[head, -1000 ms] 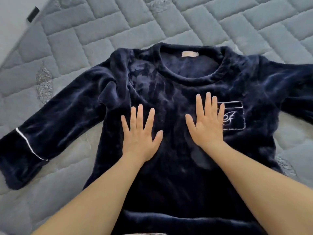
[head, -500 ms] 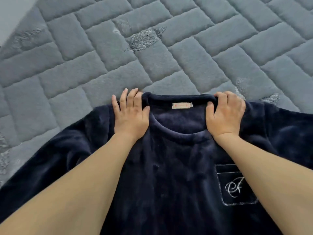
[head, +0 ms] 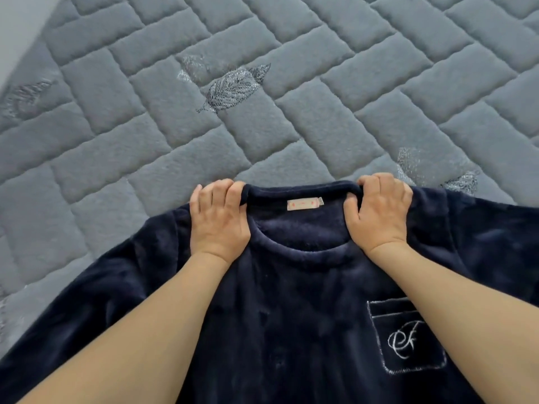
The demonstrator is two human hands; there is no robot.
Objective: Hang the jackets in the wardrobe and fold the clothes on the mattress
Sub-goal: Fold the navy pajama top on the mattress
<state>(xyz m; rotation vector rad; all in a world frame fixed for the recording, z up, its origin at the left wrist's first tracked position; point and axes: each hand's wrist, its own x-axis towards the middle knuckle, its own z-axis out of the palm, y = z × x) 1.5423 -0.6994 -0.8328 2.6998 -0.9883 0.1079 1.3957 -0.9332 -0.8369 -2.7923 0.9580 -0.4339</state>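
Observation:
A dark navy fleece top (head: pixel 297 310) lies front side up on the grey quilted mattress (head: pixel 262 118), collar pointing away from me. It has a pink neck label (head: pixel 304 204) and a chest pocket (head: pixel 405 336) with white stitched initials. My left hand (head: pixel 218 220) grips the left shoulder right beside the collar, fingers curled over the top edge. At the collar's other side, my right hand (head: pixel 379 211) grips the right shoulder the same way. Both sleeves run out of view at the sides.
The mattress stretches far ahead and to both sides, with embroidered leaf patterns (head: pixel 233 86) on its quilted surface. A pale wall or floor strip (head: pixel 17 27) shows at the top left corner.
Both hands left the chest of the top and moved up to the collar. Their fingers then curled over the shoulder edges, the left hand's last. The view shifted further up the mattress.

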